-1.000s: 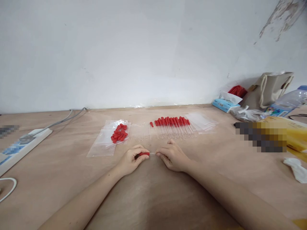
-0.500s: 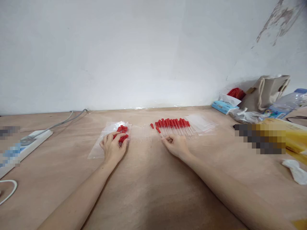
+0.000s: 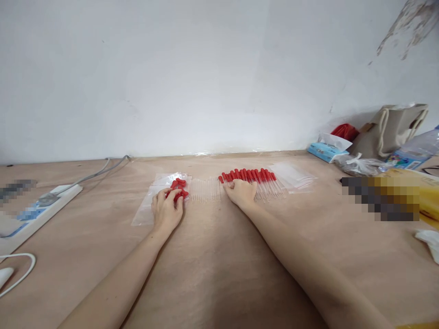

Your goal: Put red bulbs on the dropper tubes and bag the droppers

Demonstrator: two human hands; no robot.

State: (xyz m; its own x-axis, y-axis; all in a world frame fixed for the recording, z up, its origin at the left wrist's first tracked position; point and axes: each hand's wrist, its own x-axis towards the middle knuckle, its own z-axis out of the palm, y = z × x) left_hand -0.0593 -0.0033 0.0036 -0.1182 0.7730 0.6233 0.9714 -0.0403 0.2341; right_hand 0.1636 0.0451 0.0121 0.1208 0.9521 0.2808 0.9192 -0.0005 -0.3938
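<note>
My left hand is closed over a small pile of red rubber bulbs, with a bulb between its thumb and forefinger. The pile lies on a clear plastic bag. Between my hands, bare glass tubes lie side by side. To the right is a row of droppers, glass tubes capped with red bulbs pointing to the wall. My right hand lies over the row's left end, fingers curled at a dropper and covering several tubes.
Flat clear bags lie right of the droppers. Further right are a blue tissue pack, a beige cloth bag, a plastic bottle and a yellow package. At left are a power strip and a white cable.
My right hand has moved forward and left with the dropper, bringing it to the row's left end. My left hand stays at the red bulbs. The camera view has shifted slightly.
</note>
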